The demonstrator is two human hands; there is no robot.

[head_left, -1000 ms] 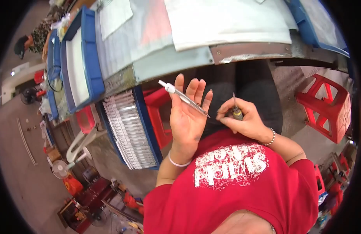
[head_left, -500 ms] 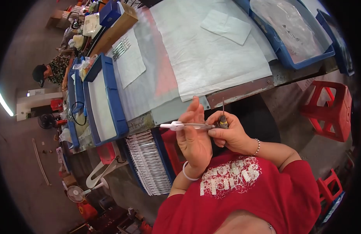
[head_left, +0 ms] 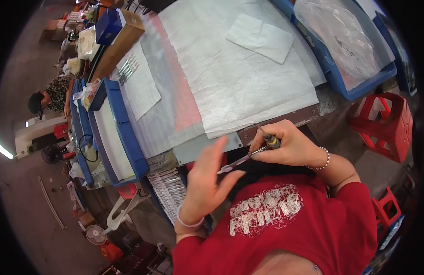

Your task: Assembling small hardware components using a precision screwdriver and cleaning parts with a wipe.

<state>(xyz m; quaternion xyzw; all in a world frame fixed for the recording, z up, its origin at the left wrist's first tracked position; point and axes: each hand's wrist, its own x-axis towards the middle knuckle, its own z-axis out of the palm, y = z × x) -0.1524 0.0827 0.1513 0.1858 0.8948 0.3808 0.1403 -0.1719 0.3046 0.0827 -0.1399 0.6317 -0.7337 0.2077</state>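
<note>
My right hand point(head_left: 287, 145) is closed around a small screwdriver point(head_left: 272, 141) with a dark, yellow-banded handle and a thin shaft pointing up and left. Pinched between the same thumb and finger is the end of a slim greyish part point(head_left: 237, 163), tilted down toward the left. Its far end lies close to my left thumb; whether they touch I cannot tell. My left hand point(head_left: 205, 181), smeared by motion, has its fingers stretched and the thumb apart, gripping nothing. Below the table edge, a stack of slim silver and white pieces point(head_left: 169, 190) sits in a blue bin, partly behind my left hand.
White sheets point(head_left: 239, 78) cover the table, with a folded white cloth point(head_left: 260, 37) on top. Several slim pieces point(head_left: 128, 68) lie on a smaller sheet at the left. Blue trays point(head_left: 131, 137) flank the work surface. A red stool point(head_left: 383, 126) stands right; another person point(head_left: 54, 98) is far left.
My left hand has come off the slim part and moved left and down. The part's free end has swung downward, and my right hand with the screwdriver has shifted slightly right.
</note>
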